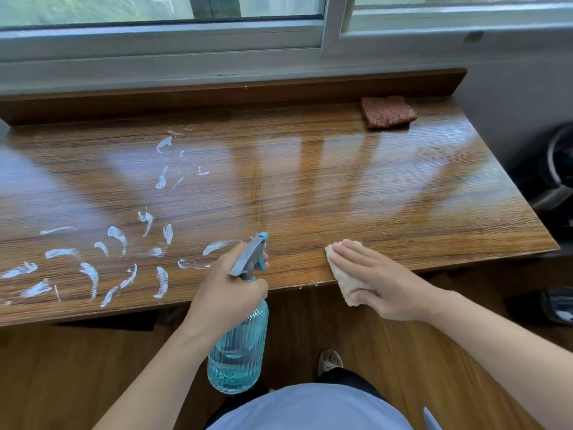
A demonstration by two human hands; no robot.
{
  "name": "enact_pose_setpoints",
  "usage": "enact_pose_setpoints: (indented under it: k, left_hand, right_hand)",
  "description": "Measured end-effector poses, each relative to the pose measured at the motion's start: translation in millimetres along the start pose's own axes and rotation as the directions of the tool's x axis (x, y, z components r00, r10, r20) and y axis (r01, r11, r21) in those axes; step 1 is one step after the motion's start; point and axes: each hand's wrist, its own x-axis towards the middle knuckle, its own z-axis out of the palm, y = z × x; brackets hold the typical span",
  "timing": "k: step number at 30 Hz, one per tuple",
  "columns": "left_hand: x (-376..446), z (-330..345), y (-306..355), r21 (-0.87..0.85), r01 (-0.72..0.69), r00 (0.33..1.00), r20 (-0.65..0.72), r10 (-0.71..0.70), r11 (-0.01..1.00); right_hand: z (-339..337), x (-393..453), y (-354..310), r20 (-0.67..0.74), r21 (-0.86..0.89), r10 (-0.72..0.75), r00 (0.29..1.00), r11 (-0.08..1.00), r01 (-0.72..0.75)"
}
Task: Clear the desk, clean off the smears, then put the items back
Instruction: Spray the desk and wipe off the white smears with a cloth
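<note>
The wooden desk point(341, 181) carries several white smears point(117, 262) over its left half. My left hand point(228, 293) grips the neck of a ribbed blue spray bottle point(238, 346) with a grey trigger head, held just in front of the desk's front edge, its nozzle over the desk. My right hand point(378, 280) lies flat, fingers straight, pressing a beige cloth point(347, 283) onto the front edge of the desk; my thumb tucks under the cloth's hanging end.
A reddish-brown folded cloth point(387, 111) lies at the back right of the desk, below the window sill point(186, 66). A dark object point(555, 169) stands right of the desk. Wooden floor and my sandalled foot point(330, 361) show below.
</note>
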Motion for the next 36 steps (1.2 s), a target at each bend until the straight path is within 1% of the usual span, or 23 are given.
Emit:
enact_pose_setpoints:
  k: [2,4,8,13,18,20,22,24,26,27,29,30,32,34,36]
  left_hand:
    - [-1,2,1,-0.001,0.001,1.000,-0.013,-0.001,1.000]
    - [-1,2,2,-0.006,0.000,1.000,-0.022,0.000,1.000]
    - [-3,-2,4,-0.011,-0.010,0.999,-0.044,0.009,1.000]
    - [-3,-13,6,0.035,-0.016,0.998,-0.067,0.019,0.999]
    - [0,-26,3,0.009,-0.004,0.997,-0.078,0.004,1.000]
    - [1,-29,1,0.000,0.007,0.997,-0.079,-0.007,1.000]
    - [2,-32,-2,-0.017,0.019,0.997,-0.080,-0.021,1.000]
    - [2,-34,-3,-0.036,0.028,0.996,-0.084,-0.030,0.999]
    - [2,-35,-4,-0.045,0.028,0.996,-0.089,-0.032,0.999]
    - [1,-35,-5,-0.043,0.028,0.995,-0.090,-0.032,0.999]
    - [0,-35,-5,-0.024,0.029,0.996,-0.086,-0.031,0.999]
    - [-1,-35,-5,-0.020,0.029,0.996,-0.081,-0.031,0.999]
    - [0,-35,-6,-0.021,0.028,0.997,-0.073,-0.029,0.999]
    - [1,-36,-6,-0.016,0.028,0.997,-0.065,-0.029,0.999]
    - [3,-36,-7,-0.013,0.029,0.997,-0.068,-0.030,1.000]
  right_hand:
    - [15,4,-6,-0.087,-0.079,-0.018,0.996,0.997,0.011]
    - [28,16,-16,-0.189,-0.148,-0.020,0.982,0.989,-0.009]
    - [47,47,-45,-0.280,-0.226,-0.033,0.959,0.974,-0.032]
    - [52,85,-80,-0.302,-0.198,-0.061,0.951,0.980,0.000]
    - [44,99,-88,-0.248,-0.105,-0.037,0.968,0.994,0.011]
    - [36,98,-88,-0.260,-0.037,-0.033,0.965,0.999,0.024]
    - [25,96,-85,-0.293,0.087,0.027,0.956,0.996,-0.002]
    - [11,95,-74,-0.291,0.242,0.178,0.940,0.964,-0.107]
    - [-4,89,-54,-0.311,0.365,0.304,0.900,0.913,-0.183]
    - [-13,84,-41,-0.345,0.396,0.346,0.872,0.897,-0.199]
    - [-26,73,-15,-0.400,0.364,0.409,0.821,0.892,-0.267]
    - [-29,67,-3,-0.387,0.329,0.441,0.810,0.887,-0.325]
    - [-29,62,12,-0.283,0.250,0.480,0.830,0.873,-0.420]
    - [-23,66,15,-0.188,0.191,0.457,0.869,0.885,-0.424]
    - [-20,76,8,-0.153,0.125,0.404,0.902,0.913,-0.388]
